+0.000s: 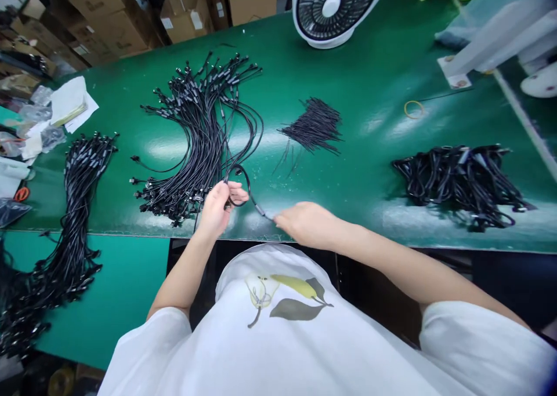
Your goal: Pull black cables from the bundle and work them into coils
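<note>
Between my two hands runs a black cable (249, 188), partly looped, with a grey label or sleeve near one end. My left hand (220, 206) is closed around the loop at the table's front edge. The end of the cable is pinched in my right hand (304, 223), whose fingertips hide its tip. Just beyond my left hand lies a large spread of loose black cables (202, 135) with plugs at both ends. Farther off to the right of it is a small pile of thin black ties (314, 124).
Coiled black cables (456, 181) lie at the right, and another long bundle (80, 181) hangs over the left table edge. A white fan (333, 7) stands at the back. Papers (72, 103) and plastic bags lie far left. A metal bracket (456, 74) stands at the right.
</note>
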`<state>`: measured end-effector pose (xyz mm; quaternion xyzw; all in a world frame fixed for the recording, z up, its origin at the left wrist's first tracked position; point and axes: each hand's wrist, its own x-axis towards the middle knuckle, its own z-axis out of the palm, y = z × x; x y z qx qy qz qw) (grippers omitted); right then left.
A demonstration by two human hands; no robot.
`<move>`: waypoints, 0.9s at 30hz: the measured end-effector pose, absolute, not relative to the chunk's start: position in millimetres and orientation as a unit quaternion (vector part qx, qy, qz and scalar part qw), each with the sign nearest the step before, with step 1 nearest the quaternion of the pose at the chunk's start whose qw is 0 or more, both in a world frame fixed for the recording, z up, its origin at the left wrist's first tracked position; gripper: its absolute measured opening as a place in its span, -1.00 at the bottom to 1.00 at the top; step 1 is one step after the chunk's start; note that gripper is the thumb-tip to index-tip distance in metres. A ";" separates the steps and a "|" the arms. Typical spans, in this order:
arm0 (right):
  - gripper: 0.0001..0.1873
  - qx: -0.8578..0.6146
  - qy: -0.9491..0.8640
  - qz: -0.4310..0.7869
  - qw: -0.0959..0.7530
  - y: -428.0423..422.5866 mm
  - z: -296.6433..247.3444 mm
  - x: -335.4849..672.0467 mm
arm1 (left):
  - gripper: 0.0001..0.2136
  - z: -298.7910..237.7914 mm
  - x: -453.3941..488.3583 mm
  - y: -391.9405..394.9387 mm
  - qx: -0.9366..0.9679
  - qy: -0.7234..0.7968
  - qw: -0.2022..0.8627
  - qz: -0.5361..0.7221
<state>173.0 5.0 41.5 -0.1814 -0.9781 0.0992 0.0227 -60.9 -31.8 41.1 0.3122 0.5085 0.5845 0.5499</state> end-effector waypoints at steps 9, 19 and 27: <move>-0.64 -0.299 -0.805 0.387 0.337 25.2 40.9 132.7 | -0.64 39.5 -50.6 -52.4 0.495 0.483 0.593 0.413; -0.52 -0.322 -0.282 0.781 0.455 -1.9 17.4 106.2 | -0.52 20.1 -11.3 -61.7 0.303 0.474 0.663 0.494; -0.51 -0.321 -0.316 0.804 0.388 -17.5 26.2 104.1 | -0.45 14.5 -7.8 -72.4 0.197 0.485 0.742 0.418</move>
